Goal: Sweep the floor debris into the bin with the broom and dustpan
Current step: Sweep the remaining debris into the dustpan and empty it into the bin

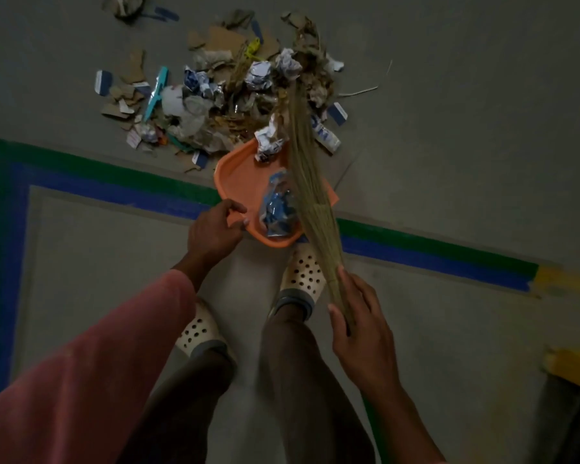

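Note:
An orange dustpan [240, 182] lies on the grey floor, its mouth facing a heap of debris [221, 95] made of torn cardboard, crumpled paper and plastic scraps. My left hand [213, 229] grips the dustpan's near rim. A crumpled blue wrapper [278, 209] lies inside the pan, and a white crumpled paper [270, 142] sits at its far lip. My right hand [359, 326] holds the bound end of a straw broom [307, 182], whose bristles reach across the pan into the heap.
Green and blue tape lines [114, 182] cross the floor just under the dustpan. My two feet in perforated cream clogs [303, 272] stand behind the pan. A yellow object [573, 363] shows at the right edge. More scraps [128, 5] lie at the far top.

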The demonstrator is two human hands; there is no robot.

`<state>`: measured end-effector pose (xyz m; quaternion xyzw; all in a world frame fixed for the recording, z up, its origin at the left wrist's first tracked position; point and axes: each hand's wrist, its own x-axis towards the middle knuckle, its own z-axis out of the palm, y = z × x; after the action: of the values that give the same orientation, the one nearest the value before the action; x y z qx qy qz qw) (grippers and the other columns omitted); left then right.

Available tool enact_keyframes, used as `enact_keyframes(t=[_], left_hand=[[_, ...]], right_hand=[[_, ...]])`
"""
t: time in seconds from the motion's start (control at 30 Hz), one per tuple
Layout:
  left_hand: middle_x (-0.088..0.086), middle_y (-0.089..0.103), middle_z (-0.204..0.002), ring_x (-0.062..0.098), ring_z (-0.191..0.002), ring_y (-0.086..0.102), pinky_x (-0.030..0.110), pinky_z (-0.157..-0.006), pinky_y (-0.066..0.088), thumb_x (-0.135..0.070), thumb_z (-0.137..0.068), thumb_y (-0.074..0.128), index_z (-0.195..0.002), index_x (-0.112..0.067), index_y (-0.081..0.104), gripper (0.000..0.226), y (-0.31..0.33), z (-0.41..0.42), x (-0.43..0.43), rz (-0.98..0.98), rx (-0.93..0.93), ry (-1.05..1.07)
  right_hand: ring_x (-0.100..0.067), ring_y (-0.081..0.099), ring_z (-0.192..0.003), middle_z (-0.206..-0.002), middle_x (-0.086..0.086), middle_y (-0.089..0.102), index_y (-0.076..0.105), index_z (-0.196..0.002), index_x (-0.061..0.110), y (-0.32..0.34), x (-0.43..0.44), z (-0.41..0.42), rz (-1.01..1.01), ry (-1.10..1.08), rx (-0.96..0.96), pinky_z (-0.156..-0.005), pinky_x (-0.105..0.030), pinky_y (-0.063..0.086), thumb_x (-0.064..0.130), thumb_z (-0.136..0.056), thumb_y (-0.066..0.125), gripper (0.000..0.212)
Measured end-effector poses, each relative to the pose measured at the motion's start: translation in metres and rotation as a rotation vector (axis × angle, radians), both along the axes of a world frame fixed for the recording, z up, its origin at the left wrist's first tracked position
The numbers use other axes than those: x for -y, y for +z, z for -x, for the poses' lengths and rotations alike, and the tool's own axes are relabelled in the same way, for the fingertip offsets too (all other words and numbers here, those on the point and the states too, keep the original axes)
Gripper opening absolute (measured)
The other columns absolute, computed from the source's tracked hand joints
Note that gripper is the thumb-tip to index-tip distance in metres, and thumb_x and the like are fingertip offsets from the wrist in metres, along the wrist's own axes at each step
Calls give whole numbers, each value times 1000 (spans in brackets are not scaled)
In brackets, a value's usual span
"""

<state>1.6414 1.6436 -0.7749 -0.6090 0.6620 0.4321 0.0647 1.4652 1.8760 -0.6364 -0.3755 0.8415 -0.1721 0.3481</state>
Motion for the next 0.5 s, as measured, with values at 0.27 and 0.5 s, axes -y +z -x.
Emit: enact_keyframes(t=[0.27,0.5], left_hand=[[-9,63,-97,18,-93,64,34,-74,51,-36,-87,71,-106,-35,67,20,-5,4,-8,63,-98,59],[-7,63,-98,22,-95,65,36,-78,52,-36,-86,73,-105,-34,67,20,-14,-7,-5,45,-44,55]], right_hand=[[-9,51,-123,-151,2,46,40,-155,30,-10,12,36,69,31,-185,-82,-24,48,21,-97,63,62],[-19,53,-124,-147,-4,46,39,-155,29,-64,73,81,87,-34,-202,-92,-33,50,22,-98,61,62]])
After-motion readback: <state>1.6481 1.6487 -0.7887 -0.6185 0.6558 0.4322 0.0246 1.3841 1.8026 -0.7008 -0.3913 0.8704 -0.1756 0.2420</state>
